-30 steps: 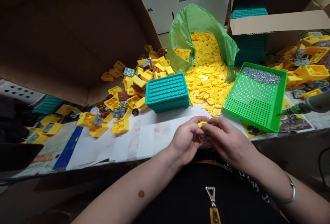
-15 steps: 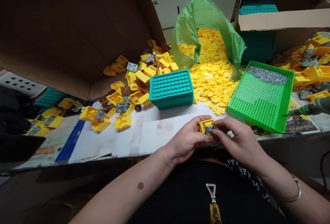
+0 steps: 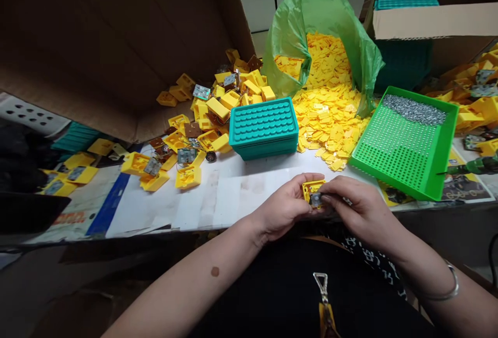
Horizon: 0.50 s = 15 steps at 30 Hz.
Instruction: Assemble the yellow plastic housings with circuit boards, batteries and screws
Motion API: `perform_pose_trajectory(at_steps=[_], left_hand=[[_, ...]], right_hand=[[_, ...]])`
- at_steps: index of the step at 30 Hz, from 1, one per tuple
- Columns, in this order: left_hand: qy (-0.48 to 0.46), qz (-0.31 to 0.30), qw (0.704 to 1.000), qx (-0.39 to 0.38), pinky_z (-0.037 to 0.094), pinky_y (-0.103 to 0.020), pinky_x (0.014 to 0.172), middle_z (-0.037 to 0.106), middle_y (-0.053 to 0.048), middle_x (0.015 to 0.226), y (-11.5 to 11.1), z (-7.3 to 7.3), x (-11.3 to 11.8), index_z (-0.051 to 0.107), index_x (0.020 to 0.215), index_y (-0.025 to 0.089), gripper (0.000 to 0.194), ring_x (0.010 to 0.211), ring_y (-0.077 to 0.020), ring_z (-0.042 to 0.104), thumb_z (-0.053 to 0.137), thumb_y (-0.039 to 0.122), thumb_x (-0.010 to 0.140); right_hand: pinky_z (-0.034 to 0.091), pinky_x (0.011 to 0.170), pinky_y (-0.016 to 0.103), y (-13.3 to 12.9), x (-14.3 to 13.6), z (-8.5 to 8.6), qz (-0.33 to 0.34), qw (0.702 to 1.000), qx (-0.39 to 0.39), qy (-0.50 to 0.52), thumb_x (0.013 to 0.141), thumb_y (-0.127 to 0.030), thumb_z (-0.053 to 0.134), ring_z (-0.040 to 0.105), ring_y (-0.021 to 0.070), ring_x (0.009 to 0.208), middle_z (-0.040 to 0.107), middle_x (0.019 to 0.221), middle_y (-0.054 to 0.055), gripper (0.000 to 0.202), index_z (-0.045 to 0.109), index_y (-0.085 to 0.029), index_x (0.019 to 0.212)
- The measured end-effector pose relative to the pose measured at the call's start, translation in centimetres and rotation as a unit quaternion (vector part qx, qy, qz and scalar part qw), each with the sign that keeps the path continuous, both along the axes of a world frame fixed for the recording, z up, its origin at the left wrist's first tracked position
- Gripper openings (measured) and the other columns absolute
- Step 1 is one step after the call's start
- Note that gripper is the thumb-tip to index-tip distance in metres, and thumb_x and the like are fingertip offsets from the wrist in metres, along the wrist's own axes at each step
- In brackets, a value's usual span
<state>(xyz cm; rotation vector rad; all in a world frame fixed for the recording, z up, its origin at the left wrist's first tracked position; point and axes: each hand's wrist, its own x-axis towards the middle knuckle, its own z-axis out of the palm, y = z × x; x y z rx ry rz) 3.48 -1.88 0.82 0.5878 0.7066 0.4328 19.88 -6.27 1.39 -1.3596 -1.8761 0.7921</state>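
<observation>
Between my hands, above the table's front edge, is a small open yellow plastic housing (image 3: pixel 308 187). My left hand (image 3: pixel 283 205) is closed around its left side, with the thumb along the near edge. A small grey part (image 3: pixel 316 199) lies in the housing's open face, tilted. My right hand (image 3: pixel 356 205) pinches that grey part at its right side between thumb and fingertips; the fingers partly cover it. Similar yellow housings (image 3: pixel 188 177) with grey parts and wires lie on the table to the left.
A teal tray stack (image 3: pixel 264 125) stands mid-table. Behind it, a green bag (image 3: pixel 286 31) spills flat yellow pieces (image 3: pixel 330 120). A green perforated tray (image 3: pixel 392 156) holds metal screws (image 3: pixel 414 109); a power screwdriver (image 3: pixel 474 165) points at its right side. A large cardboard box (image 3: pixel 155 26) rises at left.
My head view has shifted slightly, so the scene sits a little differently in frame. The housing is turned a bit more face-up, and both hands keep their hold.
</observation>
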Motion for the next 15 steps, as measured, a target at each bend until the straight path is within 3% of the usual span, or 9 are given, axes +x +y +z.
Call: perform_pose_trajectory(at_steps=[10,15], left_hand=[[-0.020,-0.015,0.998,0.061,0.043,-0.027,0.084,0.059,-0.004,0.101,0.0,-0.4,-0.3,0.054,0.107,0.019,0.052,0.097,-0.0156,0.057,0.068,0.001,0.061],[0.006,0.014,1.000,-0.008,0.047,-0.027,0.078,0.060,-0.004,0.099,0.3,0.4,-0.3,0.057,0.106,0.019,0.037,0.085,-0.0127,0.059,0.062,0.010,0.070]], right_hand=[[0.045,0.068,0.028,0.0,-0.5,0.2,0.030,0.996,0.045,-0.068,0.084,-0.009,0.047,0.055,0.0144,0.078,0.059,0.085,0.005,0.018,0.060,-0.018,0.093],[0.047,0.064,0.027,-0.4,-1.2,-0.9,-0.030,0.991,0.113,-0.065,0.086,-0.014,0.048,0.052,0.0139,0.076,0.052,0.085,0.006,0.023,0.057,-0.018,0.107]])
